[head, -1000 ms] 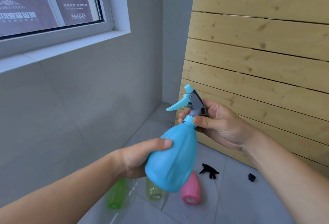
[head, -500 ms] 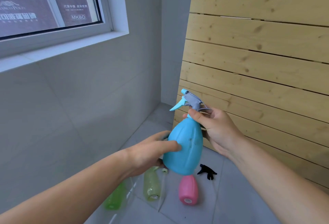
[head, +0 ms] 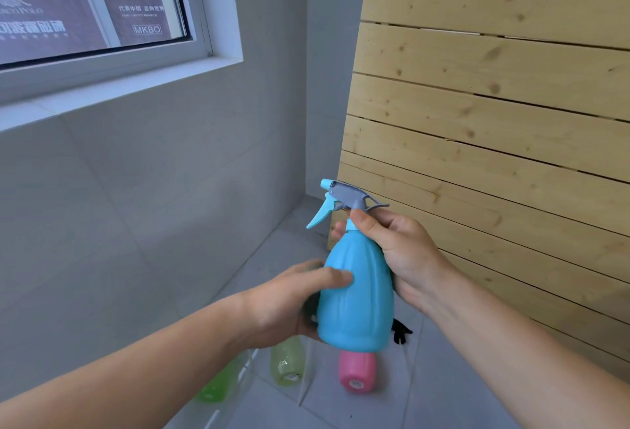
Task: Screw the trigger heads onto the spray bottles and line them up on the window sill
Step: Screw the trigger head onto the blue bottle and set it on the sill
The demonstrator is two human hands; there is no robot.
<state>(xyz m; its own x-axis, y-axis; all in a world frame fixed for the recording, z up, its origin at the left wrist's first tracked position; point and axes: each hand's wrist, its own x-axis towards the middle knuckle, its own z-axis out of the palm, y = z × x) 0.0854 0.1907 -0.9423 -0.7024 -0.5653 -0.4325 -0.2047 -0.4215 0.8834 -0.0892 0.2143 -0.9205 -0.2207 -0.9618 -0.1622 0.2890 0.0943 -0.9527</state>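
Observation:
A blue spray bottle [head: 358, 295] stands upright in the air between my hands, with a grey and blue trigger head [head: 342, 198] on its neck. My left hand [head: 289, 302] wraps the lower left side of its body. My right hand [head: 399, 254] grips the neck just under the trigger head, thumb in front. On the floor below lie a pink bottle [head: 357, 374], a yellow-green bottle [head: 287, 365] and a green bottle [head: 218, 386], all without heads. A black trigger head [head: 401, 332] lies beside them. The white window sill [head: 112, 89] runs along the upper left.
A slatted wooden panel [head: 494, 128] leans against the wall on the right, close behind my right hand. Grey tiled wall fills the left and a grey tiled floor [head: 443, 394] lies below. The window above the sill shows signs outside.
The blue bottle has swung from tilted to upright and risen slightly. My right hand has shifted from around the trigger head to the neck below it. My left hand stayed on the body.

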